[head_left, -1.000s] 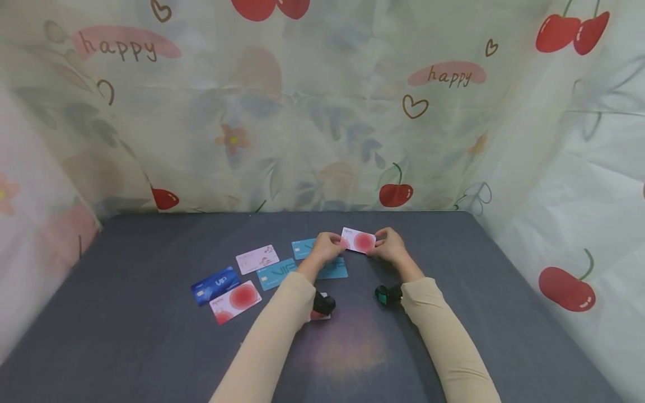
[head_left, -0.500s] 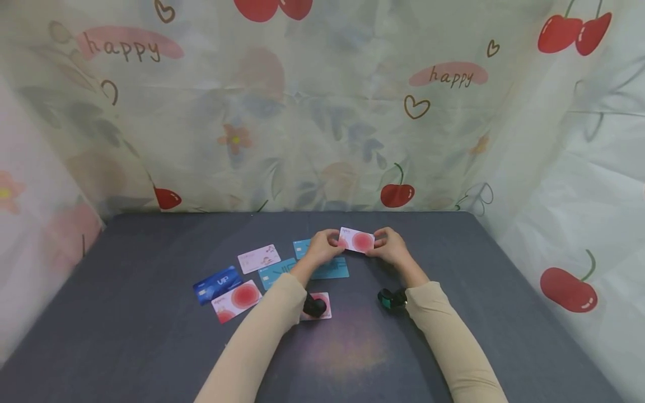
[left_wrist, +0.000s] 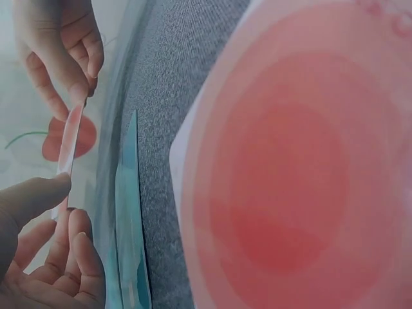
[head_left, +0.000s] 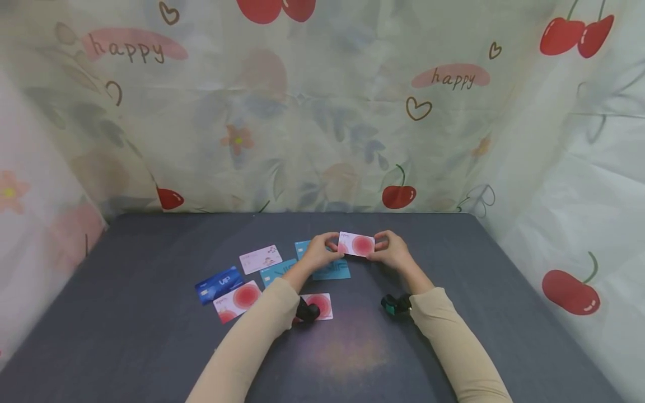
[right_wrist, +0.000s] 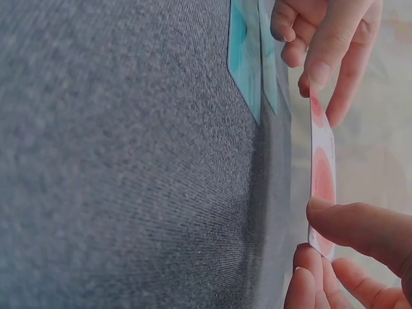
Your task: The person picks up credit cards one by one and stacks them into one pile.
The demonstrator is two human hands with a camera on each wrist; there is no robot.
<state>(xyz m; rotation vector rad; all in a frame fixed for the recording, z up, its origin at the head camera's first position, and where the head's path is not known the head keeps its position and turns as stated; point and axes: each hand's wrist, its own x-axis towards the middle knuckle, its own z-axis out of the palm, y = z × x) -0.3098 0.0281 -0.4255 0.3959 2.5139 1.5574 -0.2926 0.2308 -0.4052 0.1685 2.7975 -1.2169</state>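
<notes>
Between both hands a white card with pink and red circles [head_left: 356, 244] is held above the far part of the table. My left hand [head_left: 321, 252] pinches its left end, thumb against the fingers. At the other end my right hand [head_left: 392, 250] pinches the card the same way; the right wrist view shows the thumb [right_wrist: 360, 225] on its face. Beneath the left hand lie light-blue cards [head_left: 331, 270], partly hidden by hand and forearm. A matching red-circle card [head_left: 322, 306] lies under the left wrist camera, and it looms large in the left wrist view.
To the left on the dark grey table [head_left: 151, 336] lie a dark-blue VIP card [head_left: 219, 284], another red-circle card [head_left: 238, 301], a pale pink card [head_left: 260, 259] and a further light-blue card [head_left: 276, 271]. A patterned curtain [head_left: 322, 112] stands behind the table.
Both hands keep their pinch on the card, which dips slightly. The left forearm has swung outward to the left, uncovering more of the red-circle card beneath it.
</notes>
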